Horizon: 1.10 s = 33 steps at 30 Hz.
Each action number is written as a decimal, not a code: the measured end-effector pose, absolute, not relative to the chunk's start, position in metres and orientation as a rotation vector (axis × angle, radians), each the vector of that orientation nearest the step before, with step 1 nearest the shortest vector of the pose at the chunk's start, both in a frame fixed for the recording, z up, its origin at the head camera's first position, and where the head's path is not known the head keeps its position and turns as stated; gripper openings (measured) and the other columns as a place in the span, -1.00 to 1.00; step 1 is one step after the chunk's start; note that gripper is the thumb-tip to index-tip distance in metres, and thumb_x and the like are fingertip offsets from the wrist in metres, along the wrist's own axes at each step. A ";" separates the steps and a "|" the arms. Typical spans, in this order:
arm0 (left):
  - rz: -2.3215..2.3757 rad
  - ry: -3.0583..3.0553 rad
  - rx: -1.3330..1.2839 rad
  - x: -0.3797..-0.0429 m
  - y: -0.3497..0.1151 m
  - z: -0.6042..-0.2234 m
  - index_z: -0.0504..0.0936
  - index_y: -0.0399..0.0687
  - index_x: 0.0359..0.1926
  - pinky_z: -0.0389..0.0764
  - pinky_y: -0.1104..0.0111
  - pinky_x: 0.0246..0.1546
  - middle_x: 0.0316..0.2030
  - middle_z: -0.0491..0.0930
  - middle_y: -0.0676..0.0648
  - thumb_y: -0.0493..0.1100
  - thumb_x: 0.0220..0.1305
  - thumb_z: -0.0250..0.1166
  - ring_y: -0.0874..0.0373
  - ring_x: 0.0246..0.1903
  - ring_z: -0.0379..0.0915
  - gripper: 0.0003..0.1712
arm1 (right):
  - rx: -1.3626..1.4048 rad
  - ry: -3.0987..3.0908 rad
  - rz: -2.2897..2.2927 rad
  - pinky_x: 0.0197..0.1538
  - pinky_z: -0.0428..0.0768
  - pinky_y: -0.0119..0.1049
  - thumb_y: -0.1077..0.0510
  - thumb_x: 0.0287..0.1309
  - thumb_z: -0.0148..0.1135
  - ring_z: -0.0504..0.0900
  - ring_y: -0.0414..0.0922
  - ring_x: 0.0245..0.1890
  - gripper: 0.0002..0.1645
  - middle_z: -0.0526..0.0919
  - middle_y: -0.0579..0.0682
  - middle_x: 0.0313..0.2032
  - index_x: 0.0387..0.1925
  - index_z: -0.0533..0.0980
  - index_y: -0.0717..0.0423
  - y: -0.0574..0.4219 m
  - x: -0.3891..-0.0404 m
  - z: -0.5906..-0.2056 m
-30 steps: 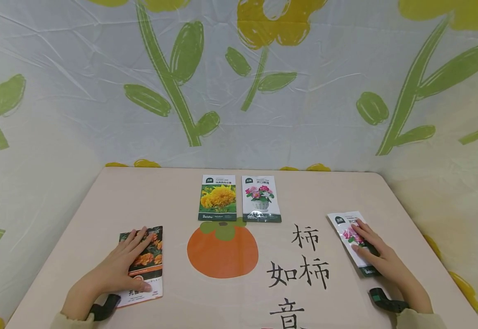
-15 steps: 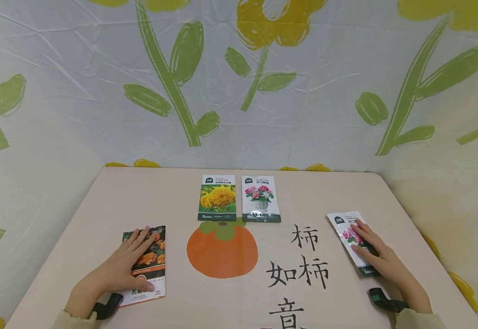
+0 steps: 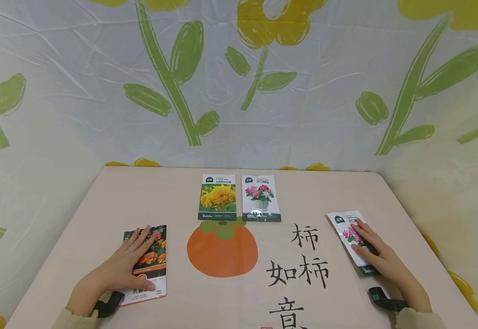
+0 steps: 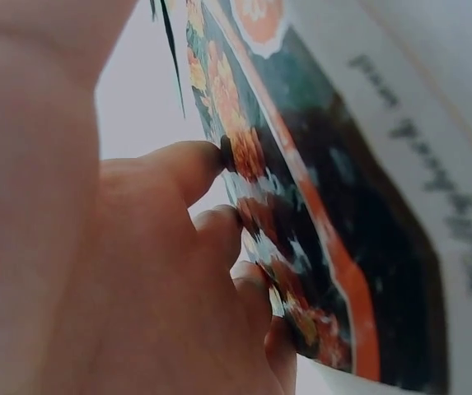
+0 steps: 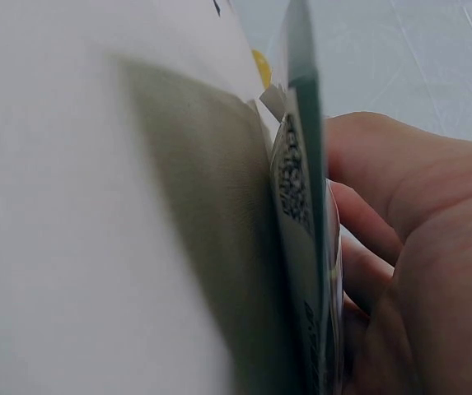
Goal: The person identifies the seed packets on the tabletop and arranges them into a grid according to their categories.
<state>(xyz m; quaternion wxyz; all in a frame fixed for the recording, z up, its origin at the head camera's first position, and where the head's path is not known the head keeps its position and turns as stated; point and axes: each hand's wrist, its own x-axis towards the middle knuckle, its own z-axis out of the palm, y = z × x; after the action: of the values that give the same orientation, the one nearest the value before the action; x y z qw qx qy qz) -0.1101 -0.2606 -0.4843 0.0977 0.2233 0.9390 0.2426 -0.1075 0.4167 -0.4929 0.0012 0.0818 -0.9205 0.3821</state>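
Note:
My left hand [image 3: 115, 265] rests on a seed packet with orange flowers [image 3: 155, 261] at the left of the table. Its fingers are stretched out across the flower picture, and the thumb lies on the white lower part. In the left wrist view the fingertips touch the printed face [image 4: 326, 206]. On the right, my right hand [image 3: 383, 258] lies over a slanted white seed packet with pink flowers [image 3: 346, 229], thumb and fingers extended on its front. The right wrist view shows this packet's edge [image 5: 301, 197] raised off the table, casting a shadow; the hand partly hides its front.
A yellow-flower seed packet [image 3: 217, 197] and another pink-flower packet [image 3: 261, 198] lie side by side at the back middle. The pale tabletop [image 3: 173, 196] bears a printed persimmon [image 3: 222, 253] and black characters. A flower-patterned curtain [image 3: 304, 109] surrounds the table.
My left hand has slid slightly to the right, and the orange-flower packet has shifted with it. The right hand and its packet show no visible movement.

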 end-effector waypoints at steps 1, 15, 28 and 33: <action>0.720 2.778 0.664 -0.110 -0.260 -0.484 -0.02 -0.01 0.58 -0.10 -0.47 0.23 0.56 -0.20 -0.20 0.46 -0.23 0.50 -0.38 0.48 -0.38 0.46 | 0.254 -2.892 1.195 0.19 -0.16 0.62 0.08 0.37 0.17 -0.33 -0.28 0.53 -0.22 -0.14 -0.01 0.57 0.53 0.13 0.03 0.417 -0.108 -0.493; 0.684 2.746 0.641 -0.110 -0.257 -0.480 -0.01 -0.10 0.57 -0.16 -0.40 0.30 0.57 -0.25 -0.18 0.49 -0.23 0.48 -0.37 0.49 -0.42 0.48 | 0.277 -2.884 1.207 0.20 -0.18 0.61 0.09 0.37 0.17 -0.33 -0.31 0.52 -0.23 -0.14 -0.02 0.57 0.53 0.14 0.01 0.417 -0.107 -0.492; 0.725 2.713 0.660 -0.110 -0.248 -0.474 0.01 -0.15 0.56 -0.17 -0.41 0.29 0.56 -0.22 -0.22 0.46 -0.22 0.49 -0.40 0.48 -0.42 0.47 | 0.274 -2.892 1.220 0.20 -0.19 0.61 0.06 0.38 0.17 -0.35 -0.20 0.54 -0.22 -0.13 0.10 0.57 0.53 0.14 0.00 0.417 -0.107 -0.492; 0.702 2.711 0.657 -0.111 -0.244 -0.474 0.00 -0.14 0.56 -0.17 -0.39 0.31 0.56 -0.22 -0.23 0.50 -0.23 0.48 -0.39 0.48 -0.42 0.49 | 0.268 -2.901 1.220 0.19 -0.19 0.62 0.05 0.38 0.16 -0.36 -0.12 0.55 -0.21 -0.15 0.08 0.57 0.54 0.13 0.01 0.417 -0.108 -0.491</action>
<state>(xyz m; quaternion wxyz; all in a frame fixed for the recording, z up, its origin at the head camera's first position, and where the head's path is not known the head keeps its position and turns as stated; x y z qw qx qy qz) -0.1110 -0.2444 -0.4739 0.1323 0.2265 0.9342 0.2419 -0.1078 0.4166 -0.4912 -0.0083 0.0848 -0.9184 0.3864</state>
